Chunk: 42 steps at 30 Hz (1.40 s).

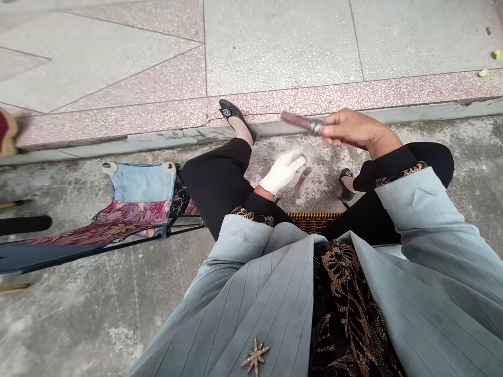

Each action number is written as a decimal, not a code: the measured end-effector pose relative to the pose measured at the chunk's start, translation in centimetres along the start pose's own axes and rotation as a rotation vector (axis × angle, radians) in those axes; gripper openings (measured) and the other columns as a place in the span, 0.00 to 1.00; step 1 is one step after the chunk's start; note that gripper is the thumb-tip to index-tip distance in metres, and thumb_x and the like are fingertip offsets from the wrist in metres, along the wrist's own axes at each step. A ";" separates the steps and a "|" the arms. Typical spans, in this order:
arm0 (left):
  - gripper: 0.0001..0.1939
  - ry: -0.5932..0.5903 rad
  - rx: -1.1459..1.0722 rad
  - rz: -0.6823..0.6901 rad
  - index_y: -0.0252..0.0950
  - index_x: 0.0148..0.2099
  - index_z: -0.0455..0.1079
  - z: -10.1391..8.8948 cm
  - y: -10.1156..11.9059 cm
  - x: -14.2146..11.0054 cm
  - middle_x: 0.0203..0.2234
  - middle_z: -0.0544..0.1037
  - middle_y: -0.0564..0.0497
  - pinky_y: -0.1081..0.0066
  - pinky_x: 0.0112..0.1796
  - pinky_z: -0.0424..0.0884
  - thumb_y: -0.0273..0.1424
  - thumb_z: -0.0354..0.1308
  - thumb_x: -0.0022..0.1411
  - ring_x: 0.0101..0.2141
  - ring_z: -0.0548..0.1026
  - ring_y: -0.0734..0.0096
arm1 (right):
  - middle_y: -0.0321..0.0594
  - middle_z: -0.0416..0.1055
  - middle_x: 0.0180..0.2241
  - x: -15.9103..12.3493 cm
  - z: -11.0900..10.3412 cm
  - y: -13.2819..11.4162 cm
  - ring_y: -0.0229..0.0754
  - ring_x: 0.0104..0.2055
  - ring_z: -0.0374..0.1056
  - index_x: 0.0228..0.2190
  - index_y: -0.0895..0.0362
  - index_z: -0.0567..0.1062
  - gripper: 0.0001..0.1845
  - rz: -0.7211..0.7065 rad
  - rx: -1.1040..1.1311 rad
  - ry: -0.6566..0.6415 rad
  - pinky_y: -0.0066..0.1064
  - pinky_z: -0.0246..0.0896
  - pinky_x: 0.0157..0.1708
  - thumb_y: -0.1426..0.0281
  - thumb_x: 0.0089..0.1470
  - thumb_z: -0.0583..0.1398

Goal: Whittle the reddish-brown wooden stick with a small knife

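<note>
My right hand (348, 128) is bare and closed on a dark brown bar (295, 120) with silvery wire or a metal coil around it near my fingers. The bar points left, blurred by motion, above the kerb. Lower and to the left, my left hand (285, 170) wears a white knitted glove. Its fingers are curled in; a pale blur shows at their tips, and I cannot make out what they hold. Close beside that glove, a curved brownish-grey piece (302, 183) appears over the concrete; its kind is unclear.
A folding lounger (137, 209) with denim and floral cloth stands at the left. A raised kerb (173, 137) with terrazzo paving crosses ahead. My left shoe (231, 111) rests on the kerb. Below my lap shows a woven seat edge (314, 222). A red-and-tan object (8, 133) enters at far left.
</note>
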<state>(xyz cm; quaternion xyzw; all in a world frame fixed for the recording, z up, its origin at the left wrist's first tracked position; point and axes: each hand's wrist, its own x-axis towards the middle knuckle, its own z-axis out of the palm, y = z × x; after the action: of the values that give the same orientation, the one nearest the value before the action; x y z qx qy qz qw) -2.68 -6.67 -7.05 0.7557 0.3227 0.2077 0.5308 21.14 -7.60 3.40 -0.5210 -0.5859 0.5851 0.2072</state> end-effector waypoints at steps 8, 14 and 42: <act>0.16 -0.258 -0.183 -0.061 0.35 0.35 0.69 0.3 1.2 -0.6 0.20 0.65 0.57 0.75 0.25 0.58 0.43 0.54 0.65 0.21 0.62 0.78 | 0.47 0.74 0.32 2.7 -0.5 2.7 0.44 0.33 0.70 0.37 0.61 0.78 0.20 0.338 -0.649 0.391 0.33 0.60 0.31 0.55 0.60 0.60; 0.17 -0.037 -0.184 -0.005 0.34 0.35 0.70 -1.2 0.5 -0.6 0.29 0.73 0.51 0.74 0.31 0.65 0.43 0.53 0.65 0.26 0.67 0.76 | 0.46 0.75 0.29 2.7 0.9 2.6 0.46 0.31 0.70 0.34 0.60 0.80 0.16 0.451 -0.862 -0.242 0.36 0.60 0.33 0.58 0.56 0.64; 0.15 -0.093 0.136 0.034 0.34 0.37 0.73 -0.3 1.3 -0.4 0.30 0.75 0.52 0.67 0.41 0.66 0.38 0.50 0.65 0.34 0.72 0.68 | 0.45 0.74 0.29 2.6 0.1 1.9 0.42 0.30 0.67 0.37 0.60 0.78 0.16 0.377 -0.765 0.114 0.34 0.58 0.31 0.59 0.58 0.61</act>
<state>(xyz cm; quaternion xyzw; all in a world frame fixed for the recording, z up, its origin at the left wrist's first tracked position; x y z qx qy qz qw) -2.80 -7.04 -5.75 0.8042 0.2982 0.1588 0.4890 20.82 -5.82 0.66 -0.6900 -0.6426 0.3236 -0.0793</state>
